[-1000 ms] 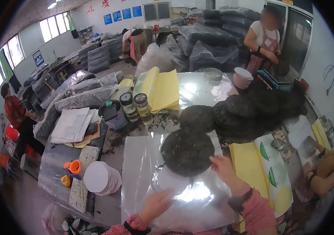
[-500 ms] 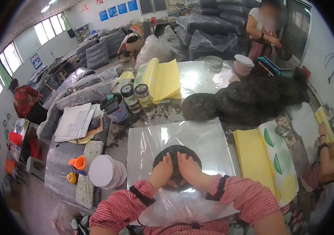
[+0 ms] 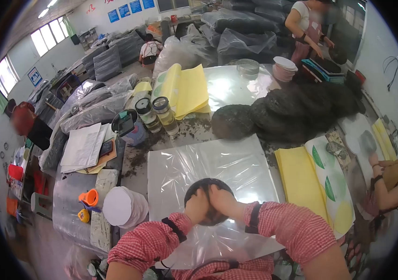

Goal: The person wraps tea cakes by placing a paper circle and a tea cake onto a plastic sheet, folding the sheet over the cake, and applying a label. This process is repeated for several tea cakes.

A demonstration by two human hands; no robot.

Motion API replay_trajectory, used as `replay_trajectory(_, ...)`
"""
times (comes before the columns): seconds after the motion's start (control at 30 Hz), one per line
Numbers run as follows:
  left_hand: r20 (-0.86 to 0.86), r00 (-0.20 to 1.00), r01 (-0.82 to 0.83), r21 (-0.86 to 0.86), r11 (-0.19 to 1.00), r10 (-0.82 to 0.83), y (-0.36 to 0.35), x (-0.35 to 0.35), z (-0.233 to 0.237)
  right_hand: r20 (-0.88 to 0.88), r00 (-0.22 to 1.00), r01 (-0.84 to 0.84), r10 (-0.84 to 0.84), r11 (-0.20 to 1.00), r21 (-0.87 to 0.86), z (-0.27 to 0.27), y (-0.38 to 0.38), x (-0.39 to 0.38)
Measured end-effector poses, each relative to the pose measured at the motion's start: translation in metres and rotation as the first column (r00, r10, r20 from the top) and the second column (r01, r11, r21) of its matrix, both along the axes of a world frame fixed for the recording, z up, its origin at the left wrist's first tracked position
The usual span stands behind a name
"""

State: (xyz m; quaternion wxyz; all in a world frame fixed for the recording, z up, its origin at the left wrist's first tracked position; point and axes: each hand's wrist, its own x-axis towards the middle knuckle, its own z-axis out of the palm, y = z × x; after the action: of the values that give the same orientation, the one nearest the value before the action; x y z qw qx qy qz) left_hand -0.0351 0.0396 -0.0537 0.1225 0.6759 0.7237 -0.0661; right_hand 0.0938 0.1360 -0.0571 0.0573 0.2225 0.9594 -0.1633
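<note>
A dark round cake, like pressed tea leaves [image 3: 201,183], lies on a shiny clear plastic sheet [image 3: 175,172] before me. My left hand [image 3: 196,206] holds its left side with curled fingers. On the other side my right hand [image 3: 223,203] grips it, fingers bent over the top and close to the left hand's. Parts of the fingers and much of the cake's surface are hidden by the hands. Beyond the sheet, several similar dark cakes [image 3: 232,121] lie in overlapping rows.
Right of the sheet lie yellow papers [image 3: 297,186] and printed white wrappers [image 3: 325,168]. At left stand round white papers [image 3: 122,205], an orange tape dispenser [image 3: 89,198] and two lidded jars [image 3: 165,116]. A co-worker's hand [image 3: 374,161] is at far right.
My fingers have gone from lying fairly straight over the cake to curling on it. My view has shifted slightly. The co-worker at back right has moved their hands apart.
</note>
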Motion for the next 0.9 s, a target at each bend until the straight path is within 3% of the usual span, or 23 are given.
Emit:
replay_trajectory(0.07, 0.096, 0.995, -0.018, -0.047, 0.999, 0.022, -0.002, 0.001, 0.032, -0.068, 0.989, -0.118, 0.13, 0.981, 0.156, 0.014, 0.0, 0.006)
replay_trajectory(0.13, 0.168, 0.984, 0.044, 0.123, 0.991, -0.065, -0.015, -0.006, 0.038, -0.112, 0.993, -0.03, 0.048, 0.988, 0.153, 0.003, -0.006, 0.009)
replay_trajectory(0.2, 0.183, 0.969, 0.04, 0.542, 0.84, -0.164, -0.049, -0.022, 0.053, -0.312, 0.945, -0.103, 0.101, 0.995, 0.011, 0.026, -0.005, 0.037)
replay_trajectory(0.27, 0.144, 0.973, -0.23, 0.632, 0.74, 0.179, -0.098, -0.044, 0.067, -0.571, 0.776, 0.278, -0.267, 0.958, -0.07, 0.064, -0.007, 0.086)
replay_trajectory(0.3, 0.355, 0.85, -0.526, 0.537, 0.659, 0.389, -0.12, -0.056, 0.053, -0.589, 0.755, 0.461, -0.288, 0.872, 0.165, 0.041, 0.003, 0.117)
replay_trajectory(0.33, 0.525, 0.635, -0.77, 0.373, 0.518, 0.566, -0.139, -0.063, 0.04, -0.61, 0.734, 0.601, -0.299, 0.705, 0.377, 0.019, 0.006, 0.145)
replay_trajectory(0.37, 0.535, 0.616, -0.785, 0.359, 0.505, 0.578, -0.149, -0.066, 0.035, -0.598, 0.749, 0.582, -0.286, 0.716, 0.386, 0.016, 0.004, 0.159)
replay_trajectory(0.4, 0.776, 0.349, -0.819, -0.02, 0.574, 0.526, -0.158, -0.069, 0.031, -0.554, 0.783, 0.514, -0.283, 0.796, 0.32, 0.015, -0.002, 0.17)
replay_trajectory(0.43, 0.873, 0.011, -0.67, -0.355, 0.651, 0.488, -0.159, -0.075, 0.032, -0.521, 0.807, 0.453, -0.278, 0.857, 0.246, 0.017, -0.005, 0.174)
replay_trajectory(0.47, 0.879, 0.015, -0.672, -0.345, 0.655, 0.477, -0.154, -0.08, 0.044, -0.527, 0.805, 0.454, -0.271, 0.854, 0.253, 0.031, -0.003, 0.173)
replay_trajectory(0.5, 0.916, 0.071, -0.685, -0.243, 0.687, 0.394, -0.148, -0.08, 0.061, -0.533, 0.743, 0.466, -0.405, 0.884, -0.022, 0.058, -0.001, 0.172)
replay_trajectory(0.53, 0.937, 0.124, -0.688, -0.157, 0.709, 0.327, -0.149, -0.08, 0.073, -0.481, 0.685, 0.451, -0.547, 0.837, -0.31, 0.082, -0.003, 0.175)
replay_trajectory(0.57, 0.979, 0.086, -0.733, -0.062, 0.677, 0.183, -0.154, -0.087, 0.078, -0.657, 0.552, 0.44, -0.513, 0.849, -0.294, 0.109, 0.007, 0.171)
replay_trajectory(0.6, 0.977, 0.085, -0.73, -0.074, 0.68, 0.197, -0.163, -0.086, 0.07, -0.606, 0.369, 0.37, -0.704, 0.71, -0.599, 0.134, 0.015, 0.172)
replay_trajectory(0.63, 0.827, 0.443, -0.758, 0.14, 0.637, 0.346, -0.17, -0.086, 0.053, -0.604, 0.283, 0.376, -0.745, 0.665, -0.645, 0.142, 0.026, 0.177)
replay_trajectory(0.67, 0.531, 0.702, -0.694, 0.362, 0.622, 0.474, -0.175, -0.088, 0.033, -0.602, 0.191, 0.374, -0.776, 0.624, -0.686, 0.147, 0.037, 0.185)
replay_trajectory(0.7, 0.649, 0.566, -0.745, 0.139, 0.652, 0.509, -0.185, -0.081, 0.004, -0.612, 0.179, 0.372, -0.771, 0.628, -0.683, 0.121, 0.041, 0.194)
replay_trajectory(0.73, 0.651, 0.572, -0.742, 0.151, 0.653, 0.499, -0.18, -0.072, 0.008, -0.478, 0.206, 0.313, -0.854, 0.52, -0.795, 0.073, 0.043, 0.2)
replay_trajectory(0.77, 0.836, 0.312, -0.71, -0.109, 0.695, 0.451, -0.177, -0.059, 0.017, -0.332, 0.248, 0.258, -0.91, 0.392, -0.883, 0.046, 0.044, 0.202)
replay_trajectory(0.8, 0.909, -0.003, -0.579, -0.342, 0.74, 0.418, -0.177, -0.052, 0.024, -0.336, 0.25, 0.259, -0.908, 0.397, -0.88, 0.055, 0.036, 0.2)
replay_trajectory(0.87, 0.928, 0.005, -0.611, -0.292, 0.735, 0.373, -0.182, -0.069, 0.04, -0.027, 0.376, 0.157, -0.926, 0.092, -0.983, 0.081, 0.002, 0.203)
replay_trajectory(0.9, 0.982, -0.102, -0.766, -0.181, 0.617, 0.162, -0.186, -0.076, 0.049, -0.002, 0.384, 0.173, -0.923, 0.074, -0.982, 0.078, -0.003, 0.212)
